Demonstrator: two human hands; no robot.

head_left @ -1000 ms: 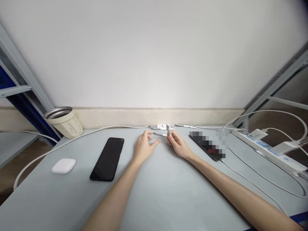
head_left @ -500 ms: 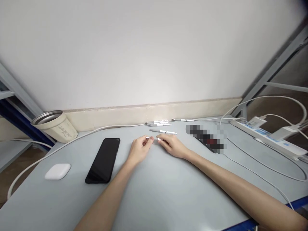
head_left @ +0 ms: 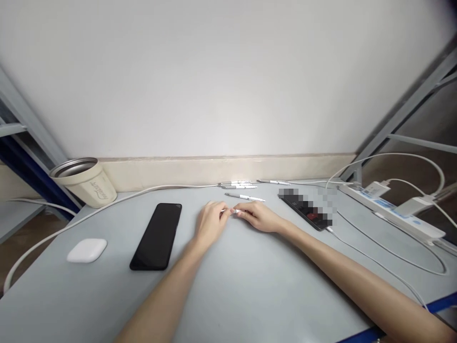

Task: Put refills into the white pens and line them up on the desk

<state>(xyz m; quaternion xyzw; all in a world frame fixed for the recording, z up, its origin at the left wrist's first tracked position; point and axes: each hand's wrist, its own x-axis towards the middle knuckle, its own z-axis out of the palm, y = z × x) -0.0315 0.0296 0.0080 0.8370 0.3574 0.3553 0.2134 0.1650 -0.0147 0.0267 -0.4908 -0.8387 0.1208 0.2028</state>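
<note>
My left hand (head_left: 210,222) and my right hand (head_left: 259,216) meet near the middle of the grey table (head_left: 228,286). Both pinch one small grey and white pen (head_left: 232,210) held level between their fingertips. Just behind the hands lies another pen (head_left: 244,196), and several more pens (head_left: 237,185) lie in a row near the wall. A black phone (head_left: 157,236) lies face up to the left of my left hand.
A cream cup with a metal rim (head_left: 85,182) stands at the back left. A white earbud case (head_left: 86,250) lies left of the phone. A second dark phone (head_left: 307,213) on a cable lies to the right. A white power strip (head_left: 392,212) with chargers and looping cables fills the right side.
My right hand has lowered the pen from upright to level. My left hand has closed in and taken its other end. One pen now lies on the table behind the hands.
</note>
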